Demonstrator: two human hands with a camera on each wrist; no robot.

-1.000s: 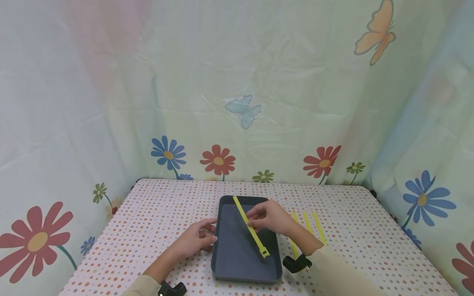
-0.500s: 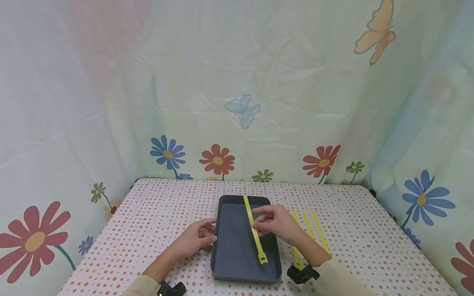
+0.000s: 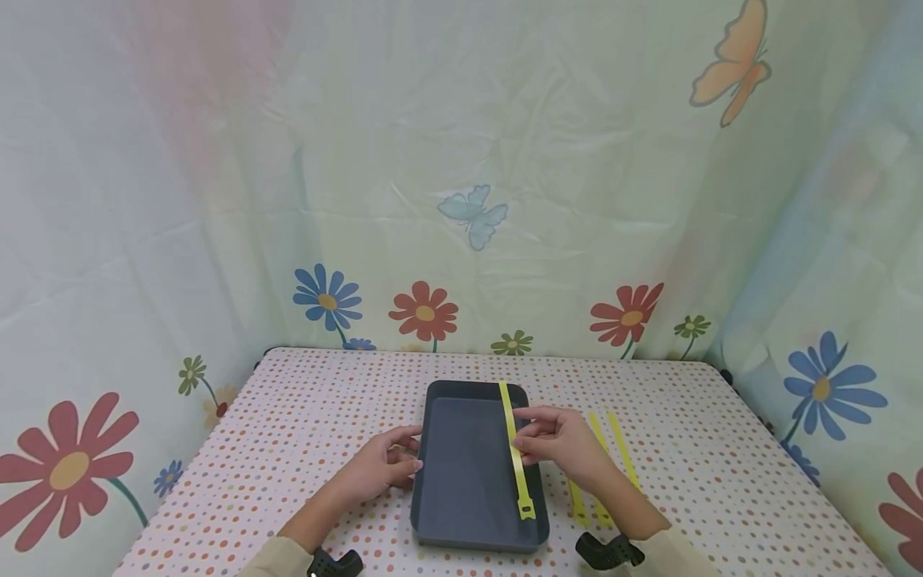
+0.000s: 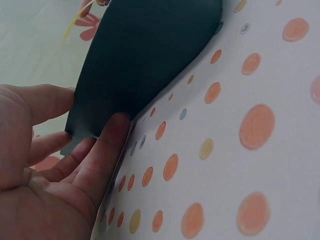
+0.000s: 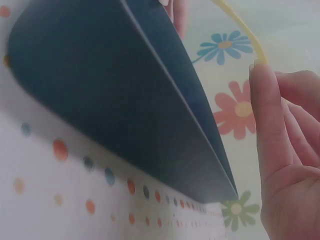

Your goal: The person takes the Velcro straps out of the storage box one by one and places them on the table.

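Note:
In the head view my right hand (image 3: 561,442) pinches a yellow cable strap (image 3: 515,457) between thumb and fingers. The strap hangs lengthwise over the right part of a dark grey tray (image 3: 461,489), its slotted head toward me. From the right wrist, the pinched strap (image 5: 243,29) curves up beyond the tray's wall (image 5: 100,90). My left hand (image 3: 378,465) lies along the tray's left side. Up close, the fingertips of that hand (image 4: 60,170) touch the tray's outer wall (image 4: 145,50), the thumb low near the table.
Several more yellow straps (image 3: 624,449) lie side by side on the dotted tablecloth (image 3: 324,401), right of the tray and partly behind my right forearm. A flowered curtain (image 3: 562,200) stands behind the table and at both sides.
My right hand has carried the strap to the right across the tray, and the strap has turned from slanted to nearly lengthwise. The left hand and tray have stayed put.

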